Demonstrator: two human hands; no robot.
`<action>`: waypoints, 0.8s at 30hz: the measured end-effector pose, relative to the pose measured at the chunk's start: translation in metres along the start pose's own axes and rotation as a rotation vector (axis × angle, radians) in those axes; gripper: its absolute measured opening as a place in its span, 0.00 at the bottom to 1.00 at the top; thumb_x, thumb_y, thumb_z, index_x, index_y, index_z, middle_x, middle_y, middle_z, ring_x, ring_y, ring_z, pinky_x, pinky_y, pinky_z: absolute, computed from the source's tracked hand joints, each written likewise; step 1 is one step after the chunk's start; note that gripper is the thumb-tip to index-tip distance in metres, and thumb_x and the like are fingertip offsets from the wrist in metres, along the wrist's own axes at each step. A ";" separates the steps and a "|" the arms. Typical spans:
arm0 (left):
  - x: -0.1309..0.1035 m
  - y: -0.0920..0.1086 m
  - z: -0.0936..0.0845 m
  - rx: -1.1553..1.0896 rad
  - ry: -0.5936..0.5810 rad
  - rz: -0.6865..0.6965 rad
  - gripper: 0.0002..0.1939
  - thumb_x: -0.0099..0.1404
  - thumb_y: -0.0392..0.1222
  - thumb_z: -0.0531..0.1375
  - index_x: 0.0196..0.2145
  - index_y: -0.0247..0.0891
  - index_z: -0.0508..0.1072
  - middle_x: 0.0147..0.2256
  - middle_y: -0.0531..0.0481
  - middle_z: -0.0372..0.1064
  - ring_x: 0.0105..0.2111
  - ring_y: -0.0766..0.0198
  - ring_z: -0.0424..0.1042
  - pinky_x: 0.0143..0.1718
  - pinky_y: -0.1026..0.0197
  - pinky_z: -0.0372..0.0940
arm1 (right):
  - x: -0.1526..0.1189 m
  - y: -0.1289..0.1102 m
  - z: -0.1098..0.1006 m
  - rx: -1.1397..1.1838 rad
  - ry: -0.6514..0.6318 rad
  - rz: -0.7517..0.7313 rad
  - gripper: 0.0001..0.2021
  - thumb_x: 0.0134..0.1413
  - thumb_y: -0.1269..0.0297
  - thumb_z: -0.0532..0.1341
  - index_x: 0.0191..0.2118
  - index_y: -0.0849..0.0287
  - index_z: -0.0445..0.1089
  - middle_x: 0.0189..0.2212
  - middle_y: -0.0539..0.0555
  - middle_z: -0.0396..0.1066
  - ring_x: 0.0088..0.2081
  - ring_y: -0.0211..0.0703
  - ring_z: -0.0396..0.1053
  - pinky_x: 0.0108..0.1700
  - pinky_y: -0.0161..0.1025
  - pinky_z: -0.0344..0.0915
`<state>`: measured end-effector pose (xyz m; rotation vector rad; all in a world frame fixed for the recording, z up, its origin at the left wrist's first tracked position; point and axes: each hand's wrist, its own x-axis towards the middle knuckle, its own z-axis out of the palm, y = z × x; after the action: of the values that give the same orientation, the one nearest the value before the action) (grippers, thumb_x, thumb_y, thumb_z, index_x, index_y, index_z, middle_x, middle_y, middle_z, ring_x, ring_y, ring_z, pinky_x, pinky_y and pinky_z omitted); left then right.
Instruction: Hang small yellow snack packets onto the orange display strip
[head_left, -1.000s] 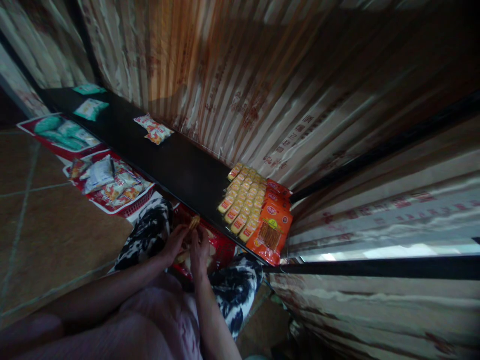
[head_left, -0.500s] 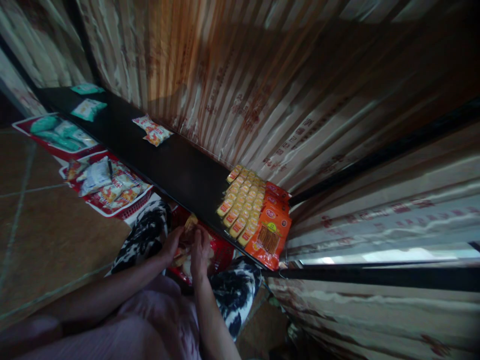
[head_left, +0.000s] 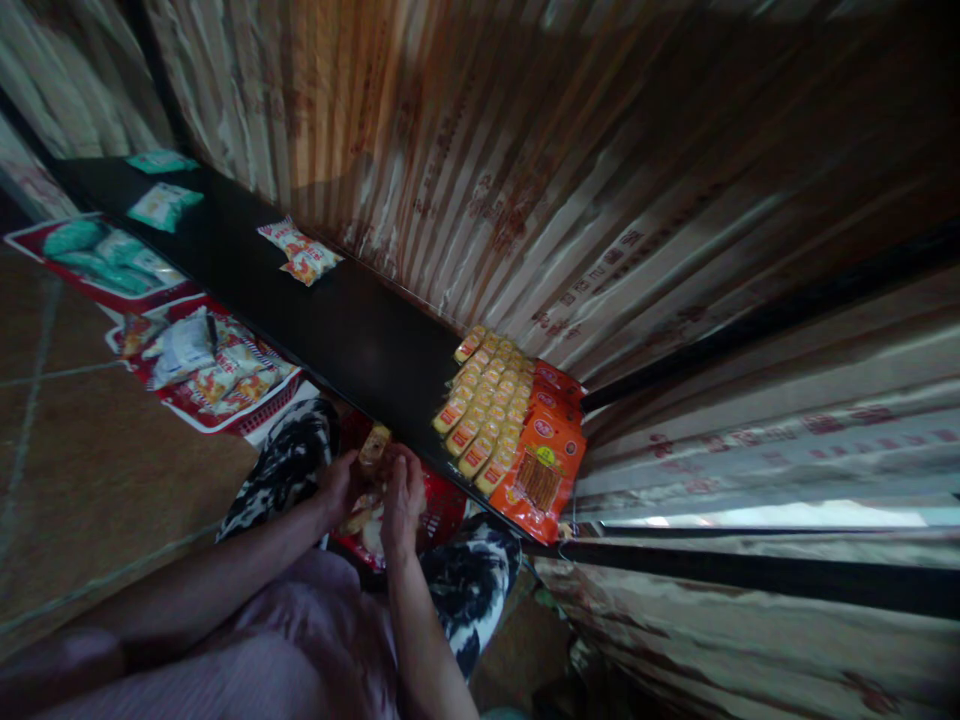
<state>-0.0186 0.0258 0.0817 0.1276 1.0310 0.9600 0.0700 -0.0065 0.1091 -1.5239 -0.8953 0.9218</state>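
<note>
A small yellow snack packet [head_left: 374, 446] is held up over a red basket [head_left: 448, 508] between my knees. My left hand [head_left: 341, 488] has its fingers closed on the packet's left side. From the right, my right hand [head_left: 404, 497] curls toward the same packet, its fingertips at the packet's lower right. More pale and yellow packets [head_left: 366, 520] lie in the basket below, partly hidden by my hands. Beyond them, rows of similar yellow packets [head_left: 486, 405] are laid out on a long black shelf [head_left: 360, 345].
Orange snack bags [head_left: 541, 470] overlap at the shelf's right end. Red-and-white packets [head_left: 304, 252] and green packets [head_left: 166, 206] lie farther left. Baskets of orange-white packets [head_left: 217, 365] and green packets [head_left: 105, 255] stand along the shelf's front. A pleated curtain [head_left: 480, 180] hangs behind.
The yellow packet is turned so more of its face shows, and my hands have moved slightly apart. The view has shifted a little.
</note>
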 end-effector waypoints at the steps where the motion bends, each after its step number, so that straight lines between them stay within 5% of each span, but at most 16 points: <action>1: 0.000 0.001 0.001 -0.024 -0.006 -0.019 0.12 0.61 0.39 0.51 0.34 0.32 0.72 0.24 0.45 0.73 0.25 0.60 0.73 0.26 0.60 0.67 | 0.000 -0.003 0.001 0.019 -0.002 0.007 0.19 0.57 0.51 0.51 0.42 0.60 0.69 0.39 0.58 0.75 0.41 0.44 0.72 0.43 0.38 0.66; 13: 0.003 0.021 0.018 -0.212 -0.084 -0.126 0.13 0.63 0.37 0.48 0.29 0.34 0.71 0.22 0.48 0.70 0.21 0.65 0.69 0.26 0.64 0.65 | 0.016 -0.011 0.005 0.069 -0.056 -0.014 0.19 0.58 0.52 0.51 0.45 0.59 0.67 0.42 0.57 0.73 0.43 0.44 0.71 0.43 0.38 0.67; 24: 0.006 0.038 0.038 -0.037 -0.042 -0.111 0.12 0.61 0.43 0.53 0.30 0.35 0.72 0.23 0.48 0.72 0.21 0.63 0.70 0.24 0.62 0.62 | 0.034 -0.005 0.003 -0.084 -0.059 -0.107 0.18 0.59 0.55 0.51 0.48 0.60 0.67 0.45 0.58 0.72 0.46 0.45 0.69 0.47 0.41 0.65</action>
<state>-0.0121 0.0656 0.1180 0.0590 0.9709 0.8721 0.0810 0.0263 0.1108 -1.5108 -1.0596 0.8643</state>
